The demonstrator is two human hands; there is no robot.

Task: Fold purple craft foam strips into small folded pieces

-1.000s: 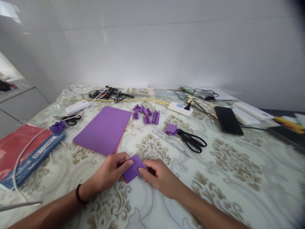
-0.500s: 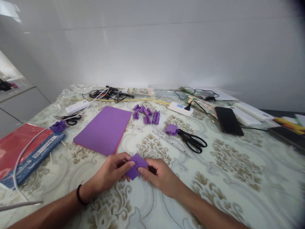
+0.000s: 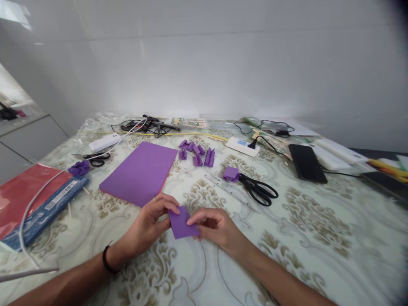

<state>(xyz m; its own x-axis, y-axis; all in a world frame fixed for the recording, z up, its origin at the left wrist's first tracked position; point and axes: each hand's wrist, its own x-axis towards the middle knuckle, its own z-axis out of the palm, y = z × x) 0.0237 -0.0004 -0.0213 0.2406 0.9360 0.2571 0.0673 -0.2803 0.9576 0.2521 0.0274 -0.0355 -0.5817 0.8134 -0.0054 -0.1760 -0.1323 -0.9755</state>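
A small purple paper square (image 3: 181,222) is held between both hands above the patterned tablecloth. My left hand (image 3: 156,219) pinches its upper left side, with fingers on top. At its right side, my right hand (image 3: 213,226) grips the edge between thumb and fingers. Beyond the hands lies a stack of large purple sheets (image 3: 140,172), with a red edge showing beneath. Several folded purple paper pieces (image 3: 197,160) sit farther back. Another folded purple piece (image 3: 231,173) rests by the tips of black-handled scissors (image 3: 259,189), beside a clear ruler (image 3: 232,193).
On the left are a red and blue package (image 3: 47,199), a crumpled purple paper (image 3: 79,168), a second pair of scissors (image 3: 97,159) and a white cable (image 3: 27,212). A power strip (image 3: 242,146) and a black phone (image 3: 307,163) lie toward the back right.
The purple square has turned in the hands, from a diamond angle to a more upright one. My left fingers have shifted up to its top left corner.
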